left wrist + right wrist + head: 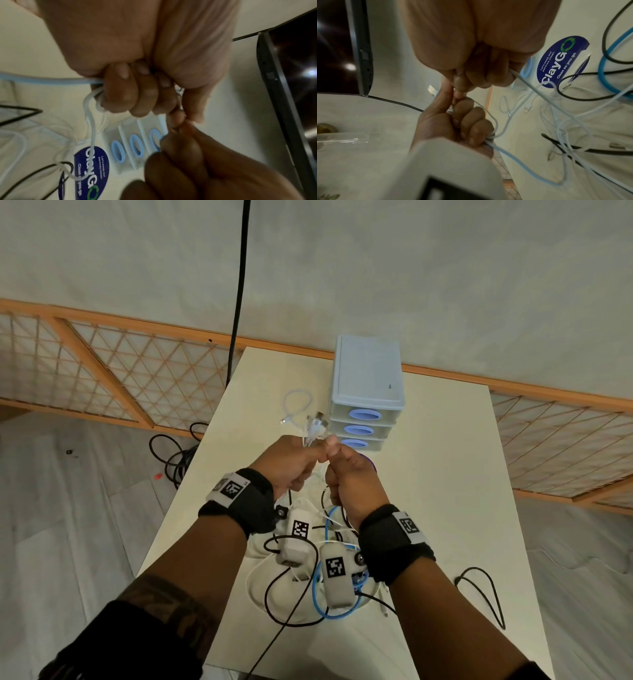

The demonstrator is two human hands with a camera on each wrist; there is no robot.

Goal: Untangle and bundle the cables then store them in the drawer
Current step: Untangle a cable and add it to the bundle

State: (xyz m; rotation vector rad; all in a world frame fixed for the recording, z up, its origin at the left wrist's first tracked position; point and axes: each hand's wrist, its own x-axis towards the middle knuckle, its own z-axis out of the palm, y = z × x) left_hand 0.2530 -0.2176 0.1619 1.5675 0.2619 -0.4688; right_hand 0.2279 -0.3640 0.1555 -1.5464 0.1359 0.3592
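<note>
A tangle of white, black and blue cables (310,580) lies on a cream table (445,481). Above it, the left hand (286,465) grips a bunch of white cables (313,429), fingers curled tight, plugs poking upward. The right hand (349,477), also closed, pinches a thin white cable (524,82), thumbs touching. A pale blue three-drawer unit (366,392) stands just behind, drawers closed.
</note>
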